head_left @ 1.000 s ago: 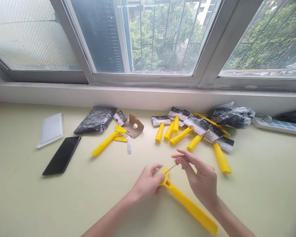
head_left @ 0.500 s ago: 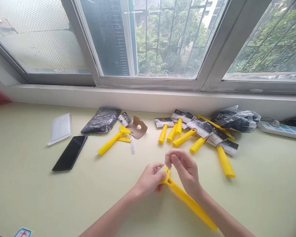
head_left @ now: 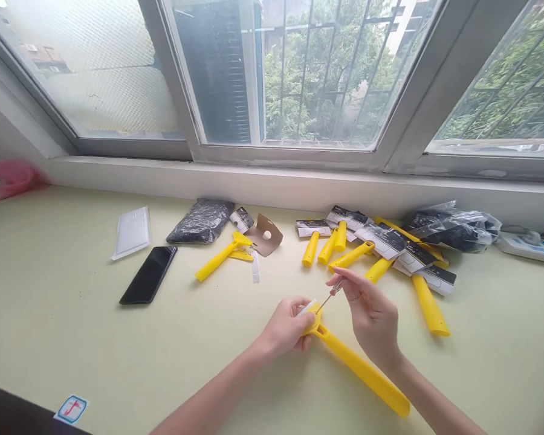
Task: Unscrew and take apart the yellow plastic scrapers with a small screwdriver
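**Screwdriver (head_left: 327,300) set to the head of a yellow scraper (head_left: 367,374)**

Your left hand (head_left: 288,326) is closed around the head of the yellow scraper, thumb on top and the other fingers curled beneath, and a pale blade (head_left: 307,307) shows along the head's far edge. The scraper lies at the near middle of the desk (head_left: 199,362), its long handle slanting away from your grip toward the near right. Your right hand (head_left: 374,311) is partly curled, its fingertips pinching the upper end of the thin screwdriver. The shaft leans down to the left, and its tip meets the scraper head just beside your left thumb.

Beyond your hands, to the right, a group of yellow handles (head_left: 430,305) lies with black-and-white cards (head_left: 381,240), several of them overlapping. A clear bag of dark contents (head_left: 457,226) sits behind them on the far right, with a white power strip (head_left: 539,248) next to it.

Left of that group, a second scraper (head_left: 217,260) lies near an opened brown card (head_left: 267,237) and a loose pale strip (head_left: 255,267). Farther left you have a black wrapped packet (head_left: 202,222), a dark phone (head_left: 148,275) and a white flat packet (head_left: 131,232). A small label (head_left: 71,409) sits at the desk's near left edge.
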`<state>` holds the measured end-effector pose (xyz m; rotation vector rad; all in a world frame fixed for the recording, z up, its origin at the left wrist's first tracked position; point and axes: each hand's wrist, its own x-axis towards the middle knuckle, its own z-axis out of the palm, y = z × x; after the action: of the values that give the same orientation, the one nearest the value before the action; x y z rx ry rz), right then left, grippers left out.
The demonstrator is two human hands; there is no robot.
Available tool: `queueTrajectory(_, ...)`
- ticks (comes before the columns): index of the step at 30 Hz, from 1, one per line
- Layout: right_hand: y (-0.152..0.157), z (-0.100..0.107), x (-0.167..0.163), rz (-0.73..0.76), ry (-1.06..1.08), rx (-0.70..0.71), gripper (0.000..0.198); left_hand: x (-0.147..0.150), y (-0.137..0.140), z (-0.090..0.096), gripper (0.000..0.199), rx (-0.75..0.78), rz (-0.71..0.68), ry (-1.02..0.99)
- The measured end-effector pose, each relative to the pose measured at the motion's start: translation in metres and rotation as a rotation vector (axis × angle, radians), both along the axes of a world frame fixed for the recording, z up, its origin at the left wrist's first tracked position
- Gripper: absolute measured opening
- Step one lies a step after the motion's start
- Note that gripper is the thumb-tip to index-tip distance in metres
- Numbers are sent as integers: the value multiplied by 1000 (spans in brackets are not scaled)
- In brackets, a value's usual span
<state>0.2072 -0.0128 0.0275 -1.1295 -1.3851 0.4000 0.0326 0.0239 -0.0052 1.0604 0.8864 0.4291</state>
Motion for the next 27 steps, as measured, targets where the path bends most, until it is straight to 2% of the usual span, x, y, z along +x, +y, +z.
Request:
queueTrajectory(6, 45, 2, -24, 40, 70, 13, 15, -1, 18, -2, 35, 81, 146, 4)
queueTrajectory(10, 63, 5, -42, 67, 213, -48, 20, 3, 25, -3, 29, 98, 139, 12)
queueTrajectory(13, 65, 5, -39, 138, 371, -97, 17, 7, 31, -6, 27, 113, 98, 14)
queueTrajectory(20, 59, 2, -12, 180, 366, -132, 19, 4, 36, -9, 34, 119, 33, -14)
queueTrajectory(24, 58, -2, -18, 267, 495, -136, 19, 2, 34, -9, 37, 112, 30, -30)
queueTrajectory(27, 58, -6, -25, 230, 565, -101, 22, 1, 33, -8, 42, 115, 36, -44)
